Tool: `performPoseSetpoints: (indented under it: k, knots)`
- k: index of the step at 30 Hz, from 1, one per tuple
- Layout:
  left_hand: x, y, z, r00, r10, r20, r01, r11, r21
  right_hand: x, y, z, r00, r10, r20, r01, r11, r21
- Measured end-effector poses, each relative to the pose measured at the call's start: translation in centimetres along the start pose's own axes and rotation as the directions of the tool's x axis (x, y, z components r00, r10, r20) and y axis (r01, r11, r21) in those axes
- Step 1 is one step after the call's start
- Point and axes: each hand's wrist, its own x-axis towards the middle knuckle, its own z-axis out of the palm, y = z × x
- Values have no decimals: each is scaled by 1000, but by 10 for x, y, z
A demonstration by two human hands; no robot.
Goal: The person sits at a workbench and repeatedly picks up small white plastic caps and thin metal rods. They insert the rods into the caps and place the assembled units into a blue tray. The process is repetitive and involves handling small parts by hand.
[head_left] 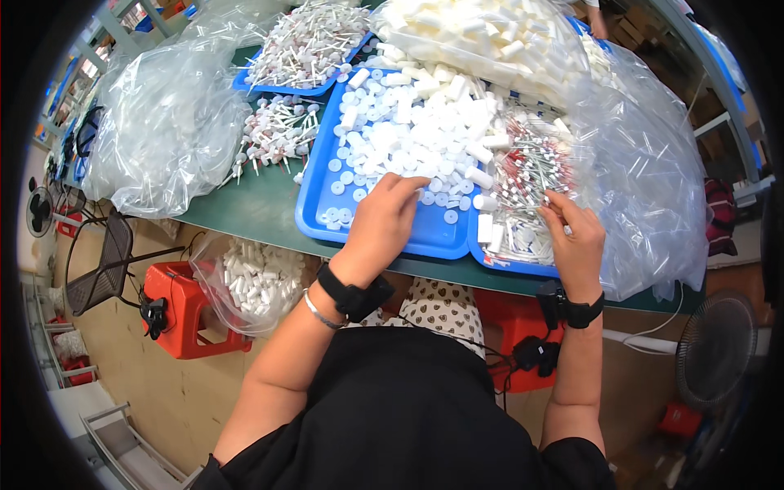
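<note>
My left hand [382,220] is over the front of a blue tray [306,204], its fingers bent and pressed together. Its fingertips are among translucent round discs [359,193]; whatever they hold is hidden. White foam-like cylinders [445,110] lie heaped behind the discs. My right hand [578,233] is closed in a pinch at the right edge of a second blue tray [523,266]. Just beyond its fingertips lies a pile of thin metal rods [531,163] with red and white parts. What sits in that pinch is too small to make out.
A large clear bag of white cylinders [490,41] lies at the back. Crumpled plastic bags [163,122] [641,163] flank the trays on the green table [224,208]. White-tipped sticks [310,41] fill a back-left tray. Below stand a red stool [175,306] and a bag of cylinders [257,278].
</note>
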Motion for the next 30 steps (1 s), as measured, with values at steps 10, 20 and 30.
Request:
performPoseSetpoints:
  k: [10, 20, 30]
  knots:
    - [-28, 27, 11, 654, -311, 690, 646, -245, -723, -11, -54, 2, 972, -195, 131, 150, 944, 293]
    - [-36, 27, 21, 645, -256, 720, 595, -422, -684, -18, -55, 4, 963, -200, 180, 158, 962, 224]
    - [-42, 40, 33, 673, -306, 674, 635, -229, -738, -21, -66, 7, 972, -194, 130, 164, 964, 211]
